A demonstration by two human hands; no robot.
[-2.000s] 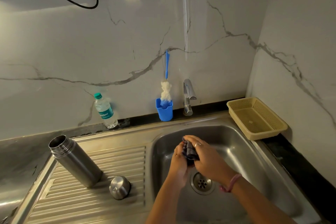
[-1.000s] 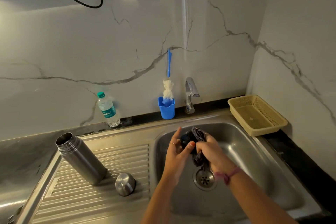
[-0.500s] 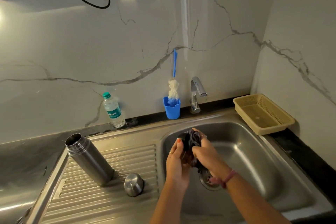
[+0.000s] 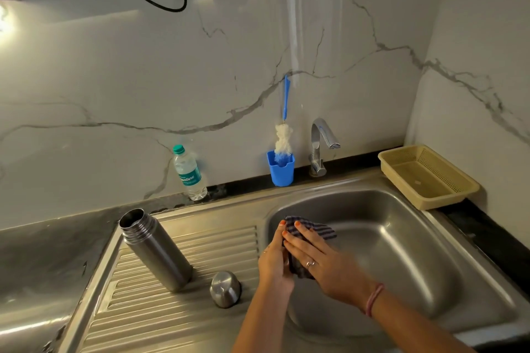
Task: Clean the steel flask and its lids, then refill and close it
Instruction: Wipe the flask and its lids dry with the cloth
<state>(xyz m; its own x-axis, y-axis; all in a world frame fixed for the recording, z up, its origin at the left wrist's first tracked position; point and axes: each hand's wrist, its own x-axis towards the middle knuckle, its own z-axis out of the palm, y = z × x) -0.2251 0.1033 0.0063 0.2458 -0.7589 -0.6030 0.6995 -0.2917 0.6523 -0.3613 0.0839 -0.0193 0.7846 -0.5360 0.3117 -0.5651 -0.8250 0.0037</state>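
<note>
The open steel flask (image 4: 156, 249) stands without a lid on the ribbed drainboard (image 4: 160, 318). Its rounded steel cap (image 4: 225, 289) sits upside down just right of it. Over the left part of the sink basin (image 4: 407, 241), a dark striped cloth (image 4: 314, 229) is sandwiched between my hands. My left hand (image 4: 274, 264) holds it from the left, thumb against it. My right hand (image 4: 327, 265) lies flat on the cloth with straight fingers. Anything wrapped inside the cloth is hidden.
A small water bottle (image 4: 189, 173) stands against the marble wall. A bottle brush (image 4: 284, 137) sits in a blue holder (image 4: 280, 170) next to the tap (image 4: 321, 146), which is not running. A beige plastic basket (image 4: 447, 199) rests at the sink's right corner.
The bunched cloth has been spread flatter between my hands, and my right hand went from gripping it to lying flat on it. The view shifted left; flask and cap stayed put.
</note>
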